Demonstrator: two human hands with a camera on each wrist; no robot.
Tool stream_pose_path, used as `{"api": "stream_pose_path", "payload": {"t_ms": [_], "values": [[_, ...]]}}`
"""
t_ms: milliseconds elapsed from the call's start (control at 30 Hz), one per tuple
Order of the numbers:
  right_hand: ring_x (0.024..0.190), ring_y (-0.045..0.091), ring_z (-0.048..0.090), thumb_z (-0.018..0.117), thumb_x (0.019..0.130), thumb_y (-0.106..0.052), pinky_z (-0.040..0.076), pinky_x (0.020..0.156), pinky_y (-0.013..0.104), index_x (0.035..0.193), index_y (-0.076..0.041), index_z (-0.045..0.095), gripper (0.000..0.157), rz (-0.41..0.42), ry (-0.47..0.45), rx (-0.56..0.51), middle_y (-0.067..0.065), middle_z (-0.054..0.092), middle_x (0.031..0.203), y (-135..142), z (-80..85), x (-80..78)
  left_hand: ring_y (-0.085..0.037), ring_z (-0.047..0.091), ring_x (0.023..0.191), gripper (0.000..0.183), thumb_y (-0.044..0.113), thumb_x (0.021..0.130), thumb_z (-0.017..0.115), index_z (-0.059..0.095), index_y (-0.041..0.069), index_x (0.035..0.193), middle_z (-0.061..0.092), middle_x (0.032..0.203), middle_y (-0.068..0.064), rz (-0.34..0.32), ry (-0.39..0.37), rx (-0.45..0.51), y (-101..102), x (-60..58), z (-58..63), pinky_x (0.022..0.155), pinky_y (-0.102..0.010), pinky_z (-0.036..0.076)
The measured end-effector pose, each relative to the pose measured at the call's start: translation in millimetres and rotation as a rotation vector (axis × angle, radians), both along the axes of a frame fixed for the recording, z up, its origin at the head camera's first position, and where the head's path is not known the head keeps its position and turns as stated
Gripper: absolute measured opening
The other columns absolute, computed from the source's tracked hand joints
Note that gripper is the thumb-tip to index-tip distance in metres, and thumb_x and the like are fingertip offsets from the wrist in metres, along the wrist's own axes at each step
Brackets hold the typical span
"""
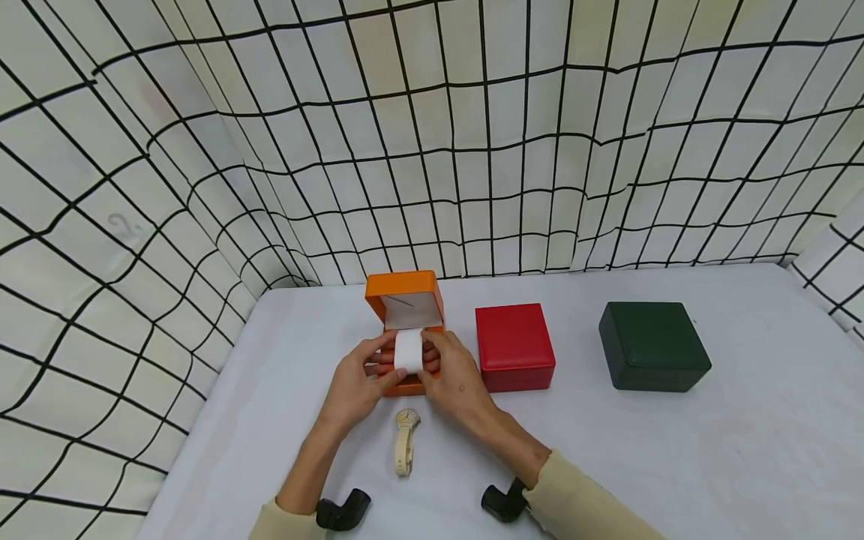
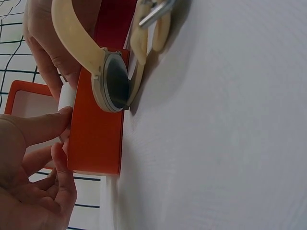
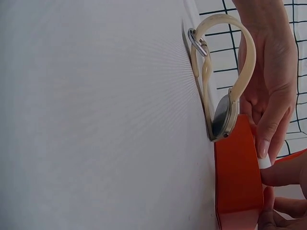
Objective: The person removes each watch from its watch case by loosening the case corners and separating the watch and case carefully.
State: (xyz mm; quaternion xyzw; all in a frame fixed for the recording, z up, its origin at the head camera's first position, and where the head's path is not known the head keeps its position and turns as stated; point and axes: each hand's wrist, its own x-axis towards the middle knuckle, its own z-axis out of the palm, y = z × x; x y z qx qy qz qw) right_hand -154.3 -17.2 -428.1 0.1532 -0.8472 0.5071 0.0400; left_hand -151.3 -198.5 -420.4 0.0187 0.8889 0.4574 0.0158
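Observation:
An orange watch box [image 1: 404, 283] stands at the table's far left part with its lid raised, showing a pale lining. A white watch cushion [image 1: 408, 351] sits at the box's opening; how deep it lies in the box is hidden by the fingers. My left hand [image 1: 356, 384] pinches the cushion's left side between thumb and fingers. From the right side my right hand [image 1: 457, 381] pinches it too. Just in front of the box a cream-strapped wristwatch [image 1: 404, 441] lies on the cloth, touched by neither hand. Its buckled strap forms a loop in the left wrist view.
To the right of the orange box sits a closed red box [image 1: 514, 346]. Farther right is a closed dark green box [image 1: 653, 346]. White cloth [image 1: 756, 450] covers the table, and a black-lined mesh wall [image 1: 472, 165] rises behind it and on the left.

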Motion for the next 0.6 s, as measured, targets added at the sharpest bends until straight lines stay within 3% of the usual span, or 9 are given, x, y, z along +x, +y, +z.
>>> {"api": "stream_pose_path", "payload": {"t_ms": [600], "values": [[0.096,0.018,0.062,0.08,0.086,0.003,0.062,0.085,0.028,0.137,0.006,0.059,0.056,-0.008,-0.017,0.019,0.014,0.063,0.112,-1.2,0.7,-1.5,-0.025,0.064,0.111,0.066,0.005,0.089,0.081,0.056,0.012,0.15,0.066,0.125,-0.013,-0.013,0.007,0.027,-1.0,-2.2,-0.5,0.1,-0.037,0.058]]}}
